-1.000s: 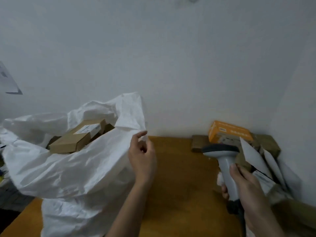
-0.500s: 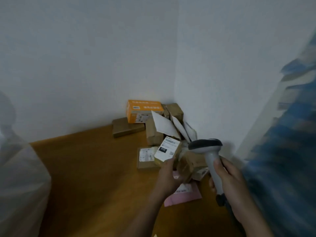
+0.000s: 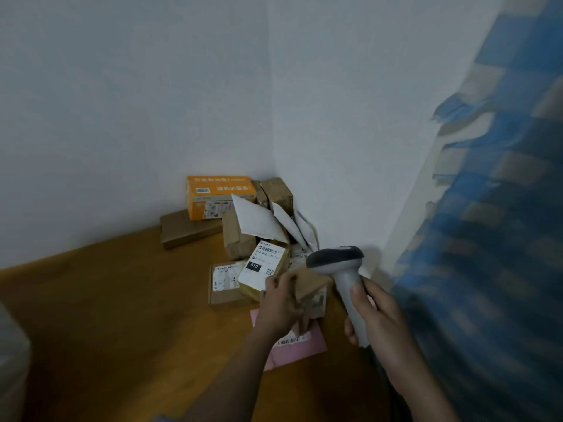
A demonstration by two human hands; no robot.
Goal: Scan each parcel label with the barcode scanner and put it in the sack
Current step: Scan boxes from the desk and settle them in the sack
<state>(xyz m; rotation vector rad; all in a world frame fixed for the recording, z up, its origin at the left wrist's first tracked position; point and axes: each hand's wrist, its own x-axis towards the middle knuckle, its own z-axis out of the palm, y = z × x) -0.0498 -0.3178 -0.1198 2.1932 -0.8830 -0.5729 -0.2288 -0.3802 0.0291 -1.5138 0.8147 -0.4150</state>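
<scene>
Cardboard parcel (image 3: 268,274) grasped by left hand (image 3: 281,303); right hand (image 3: 376,324) grips barcode scanner (image 3: 342,271).
Scan apparently pending; pile (image 3: 237,214) remains unsacked.

Left hand (image 3: 281,303) now off sack, on parcel (image 3: 264,268).

our left hand (image 3: 281,303) reaches forward, fingers curled on a parcel (image 3: 264,267). just right of it, our right hand (image 3: 377,321) grips the scanner (image 3: 342,269) handle upright.

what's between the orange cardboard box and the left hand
In the head view, a brown taped box, a white mailer and the white-labelled parcel lie between orange cardboard box and left hand.
</scene>
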